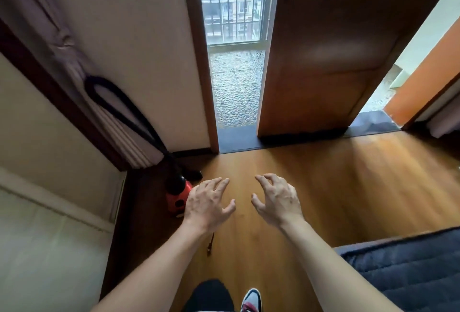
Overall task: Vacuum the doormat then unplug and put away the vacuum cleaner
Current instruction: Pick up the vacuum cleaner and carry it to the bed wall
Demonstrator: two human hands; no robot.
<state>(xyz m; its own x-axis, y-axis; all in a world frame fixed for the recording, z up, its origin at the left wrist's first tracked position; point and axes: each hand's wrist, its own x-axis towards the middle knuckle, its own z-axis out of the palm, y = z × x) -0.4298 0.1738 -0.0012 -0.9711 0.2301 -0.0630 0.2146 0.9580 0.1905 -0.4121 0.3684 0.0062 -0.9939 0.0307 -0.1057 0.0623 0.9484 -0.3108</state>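
Over the wooden floor (286, 167) I hold both hands out in front of me, palms down, neither one touching anything. My left hand (207, 203) has its fingers spread and slightly bent, with nothing in it. My right hand (277, 202) is likewise empty, its fingers curled like a loose claw, thumb apart from the rest. The two hands are near each other with a gap of bare floor between them.

The vacuum cleaner (177, 197) stands on the floor in the corner to my left, a small red body with black dots, partly hidden behind my left hand. Its black hose (122, 110) rises from the top of the body and loops up along the wall beside a pale gathered curtain (62, 40). I can read no brand, label or writing on it; the machine is too blurred for that. A thin cord end (210, 244) lies on the floor just below my left wrist.

Ahead, a brown wooden door (321, 62) stands ajar over a dark threshold (236, 141), and past it lies a pebbled balcony floor (235, 87) and barred glass. At lower right is the edge of a dark blue quilted mattress (403, 269). My shoe (251, 299), white with grey and red, shows at the bottom edge.
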